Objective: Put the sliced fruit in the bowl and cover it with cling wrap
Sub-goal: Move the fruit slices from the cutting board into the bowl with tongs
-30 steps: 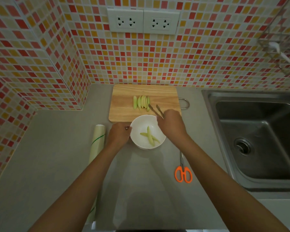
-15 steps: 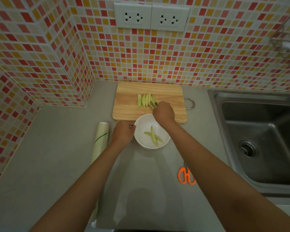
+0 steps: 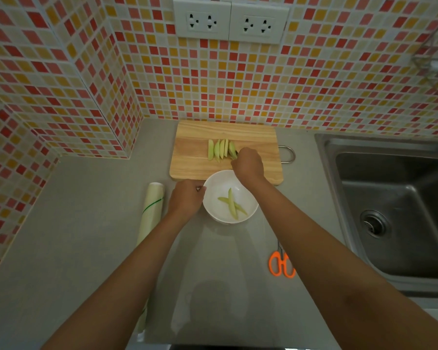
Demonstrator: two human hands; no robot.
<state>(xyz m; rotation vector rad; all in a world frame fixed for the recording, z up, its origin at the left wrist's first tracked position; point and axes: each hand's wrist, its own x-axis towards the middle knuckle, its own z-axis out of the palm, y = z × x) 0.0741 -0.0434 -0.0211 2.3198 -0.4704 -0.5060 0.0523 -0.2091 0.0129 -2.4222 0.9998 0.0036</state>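
Note:
A white bowl (image 3: pixel 218 188) stands on the grey counter in front of a wooden cutting board (image 3: pixel 195 165). Two pale green fruit slices (image 3: pixel 232 204) lie crossed inside the bowl. Several more slices (image 3: pixel 219 149) stand in a row on the board. My left hand (image 3: pixel 186 200) grips the bowl's left rim. My right hand (image 3: pixel 247 164) is over the board, closed on a pair of tongs whose tips touch the rightmost slice (image 3: pixel 232 149); the tongs are mostly hidden by the hand. A roll of cling wrap (image 3: pixel 151 213) lies left of the bowl, partly under my left forearm.
Orange-handled scissors (image 3: pixel 281 265) lie on the counter to the right, under my right forearm. A steel sink (image 3: pixel 395 210) fills the right side. A tiled wall with two sockets (image 3: pixel 230 21) rises behind the board, and a tiled corner juts out at the left.
My right hand has moved from above the bowl's rim forward onto the board, bringing the tongs to the rightmost slice. My left hand and the bowl have stayed put.

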